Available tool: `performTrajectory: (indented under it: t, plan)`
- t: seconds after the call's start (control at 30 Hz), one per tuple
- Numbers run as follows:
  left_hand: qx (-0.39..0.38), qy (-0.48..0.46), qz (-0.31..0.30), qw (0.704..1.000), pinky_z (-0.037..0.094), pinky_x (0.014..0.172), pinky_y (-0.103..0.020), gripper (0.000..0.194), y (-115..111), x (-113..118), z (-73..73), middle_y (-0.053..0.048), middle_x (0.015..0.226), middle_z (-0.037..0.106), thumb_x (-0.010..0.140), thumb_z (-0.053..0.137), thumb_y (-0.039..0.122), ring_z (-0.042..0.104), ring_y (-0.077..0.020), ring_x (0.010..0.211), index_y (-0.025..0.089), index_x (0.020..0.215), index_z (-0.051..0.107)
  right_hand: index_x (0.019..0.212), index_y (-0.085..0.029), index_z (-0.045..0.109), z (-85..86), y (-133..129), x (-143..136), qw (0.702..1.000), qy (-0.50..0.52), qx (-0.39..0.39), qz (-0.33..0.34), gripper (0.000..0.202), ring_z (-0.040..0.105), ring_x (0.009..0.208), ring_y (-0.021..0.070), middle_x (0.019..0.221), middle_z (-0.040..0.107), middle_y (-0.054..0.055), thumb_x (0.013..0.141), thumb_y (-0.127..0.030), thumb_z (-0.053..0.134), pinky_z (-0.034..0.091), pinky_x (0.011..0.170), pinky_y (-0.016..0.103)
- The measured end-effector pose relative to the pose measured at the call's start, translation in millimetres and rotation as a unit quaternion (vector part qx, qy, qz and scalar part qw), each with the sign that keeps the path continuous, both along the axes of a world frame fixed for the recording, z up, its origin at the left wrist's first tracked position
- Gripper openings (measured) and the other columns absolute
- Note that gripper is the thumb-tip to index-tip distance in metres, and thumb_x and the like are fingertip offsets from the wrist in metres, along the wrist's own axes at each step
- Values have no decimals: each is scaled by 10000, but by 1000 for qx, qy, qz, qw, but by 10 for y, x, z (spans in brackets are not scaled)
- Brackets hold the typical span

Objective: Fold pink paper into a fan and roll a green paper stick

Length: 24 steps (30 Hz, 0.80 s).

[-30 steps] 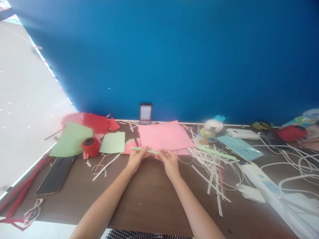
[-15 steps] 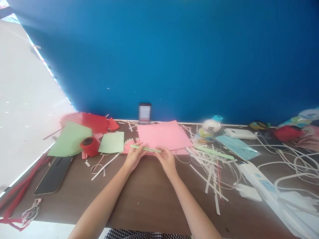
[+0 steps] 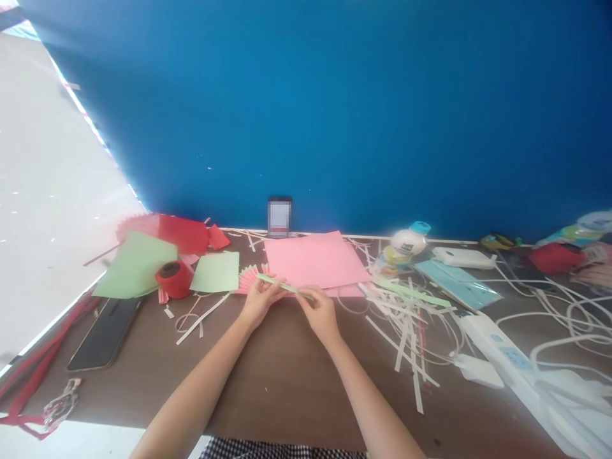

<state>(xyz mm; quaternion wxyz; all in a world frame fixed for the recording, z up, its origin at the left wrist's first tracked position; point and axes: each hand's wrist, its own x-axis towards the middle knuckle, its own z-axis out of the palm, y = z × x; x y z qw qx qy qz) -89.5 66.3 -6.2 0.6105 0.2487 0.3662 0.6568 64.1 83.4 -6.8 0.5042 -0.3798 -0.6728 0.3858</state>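
A narrow green paper strip (image 3: 277, 283) stretches between my two hands over the near edge of the pink paper sheets (image 3: 315, 260). My left hand (image 3: 261, 301) pinches it towards its left part. The fingers of my right hand (image 3: 317, 308) are closed on its right end. Just left of my left hand lies a pleated pink paper fan (image 3: 247, 279), partly hidden by that hand. A light green square of paper (image 3: 215, 272) is further left.
On the left are a red roll (image 3: 174, 279), green paper (image 3: 136, 264) and a phone (image 3: 105, 335). On the right lie paper strips (image 3: 406, 331), a bottle (image 3: 406, 245), a power strip (image 3: 497, 347) and cables. A person's hand (image 3: 595, 274) shows at the far right.
The strip now slants down to the right, and my right hand's fingers have shifted slightly left along it. A person's hand has come into view at the far right.
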Motion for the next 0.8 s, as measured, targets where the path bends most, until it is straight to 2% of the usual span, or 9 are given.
performTrajectory:
  t: [0.13, 0.27, 0.33, 0.43, 0.53, 0.67, 0.8]
  plan:
    - [-17, 18, 15, 1000, 457, 837, -393, 326, -5, -2, 23, -55, 863, 635, 606, 703, 229, 607, -192, 871, 149, 857, 511, 732, -241, 660, 29, -8, 8, 999, -25, 44, -4, 104, 576, 784, 185, 790, 612, 39, 734, -296, 571, 465, 767, 351]
    - [7, 53, 33, 998, 475, 783, -391, 524, -7, -63, 36, -36, 861, 646, 580, 715, 205, 620, -178, 818, 214, 1033, 452, 739, -247, 664, 47, 6, 40, 998, -30, 58, -9, 117, 578, 786, 187, 795, 620, 38, 738, -310, 565, 463, 762, 352]
    - [27, 102, 48, 993, 483, 749, -374, 568, -4, -117, 35, -31, 851, 652, 547, 730, 180, 628, -166, 742, 224, 1048, 464, 749, -241, 662, 59, 19, 70, 998, -28, 50, -10, 122, 580, 779, 185, 791, 623, 38, 737, -315, 566, 466, 744, 343]
    - [26, 183, 38, 982, 489, 710, -332, 364, 4, -197, 18, -49, 788, 658, 504, 742, 163, 625, -170, 659, 161, 842, 606, 741, -230, 658, 69, 47, 126, 999, -28, 29, -8, 125, 581, 780, 181, 788, 625, 38, 729, -322, 574, 468, 724, 324]
    - [28, 247, 8, 969, 496, 641, -306, 161, 8, -237, -5, -66, 689, 656, 526, 728, 193, 611, -172, 591, 133, 658, 658, 722, -216, 652, 44, 84, 176, 1000, -30, 6, -4, 143, 582, 722, 166, 792, 619, 36, 721, -339, 580, 475, 689, 310]
    - [56, 288, -10, 956, 506, 600, -293, 119, 7, -236, -11, -55, 623, 650, 561, 711, 230, 602, -162, 557, 147, 636, 671, 840, -198, 629, -23, 127, 212, 997, -14, -81, 1, 229, 520, 486, 102, 837, 607, 35, 705, -378, 588, 461, 491, 272]
    - [32, 226, -33, 973, 522, 641, -320, 211, 13, -241, -4, -46, 675, 659, 518, 740, 218, 618, -165, 595, 146, 702, 667, 830, -182, 631, -27, 152, 237, 992, -27, -121, 25, 246, 488, 453, 85, 789, 607, 31, 695, -385, 596, 411, 417, 237]
